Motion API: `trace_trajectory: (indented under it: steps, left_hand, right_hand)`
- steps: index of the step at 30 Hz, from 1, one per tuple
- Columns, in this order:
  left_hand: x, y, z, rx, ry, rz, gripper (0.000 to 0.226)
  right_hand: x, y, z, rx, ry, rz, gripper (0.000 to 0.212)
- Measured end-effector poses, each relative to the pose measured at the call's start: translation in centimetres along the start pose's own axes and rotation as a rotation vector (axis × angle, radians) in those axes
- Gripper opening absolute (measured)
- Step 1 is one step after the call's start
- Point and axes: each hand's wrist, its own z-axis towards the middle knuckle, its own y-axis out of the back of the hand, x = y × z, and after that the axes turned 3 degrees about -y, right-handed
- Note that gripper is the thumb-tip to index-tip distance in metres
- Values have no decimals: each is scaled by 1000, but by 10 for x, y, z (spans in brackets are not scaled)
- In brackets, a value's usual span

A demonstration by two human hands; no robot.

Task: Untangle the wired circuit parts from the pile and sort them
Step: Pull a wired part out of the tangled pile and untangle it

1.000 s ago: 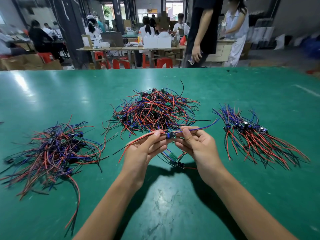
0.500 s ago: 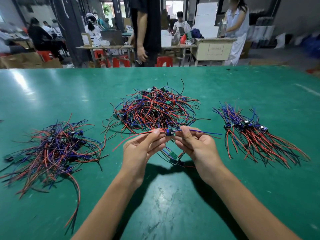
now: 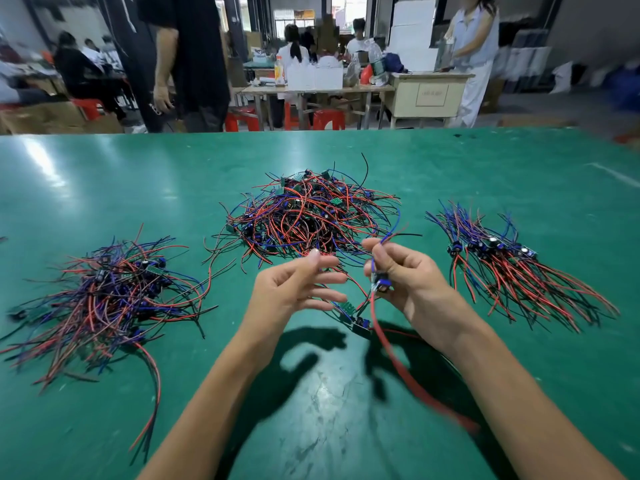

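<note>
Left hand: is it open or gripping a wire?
Open: the left hand has loose, spread fingers holding nothing; the right hand pinches the wired part.

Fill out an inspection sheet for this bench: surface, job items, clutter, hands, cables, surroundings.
Surface: green table, scuffed, with glare.
Job's things: tangled middle pile; loose left pile; aligned right pile; one wired part in hand.
Clutter: a few wired boards on the table between the hands.
Hands: right hand pinches the part; left hand open, holds nothing.
Cables: the part's red wire hangs down, blurred.
Surroundings: people, tables, red stools behind.
</note>
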Motion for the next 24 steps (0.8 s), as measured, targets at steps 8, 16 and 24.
trace_trajectory:
  steps: [8, 16, 24]
  left_hand:
    - [4, -9, -9, 240, 175, -139, 28]
    - [4, -10, -8, 259, 228, -180, 19]
    - [4, -11, -7, 238, 211, -258, 21]
  right_hand:
    - [-9, 1, 0, -78, 244, -413, 14]
    - [-12, 1, -1, -63, 200, -385, 24]
    - [-10, 1, 2, -92, 156, -244, 29]
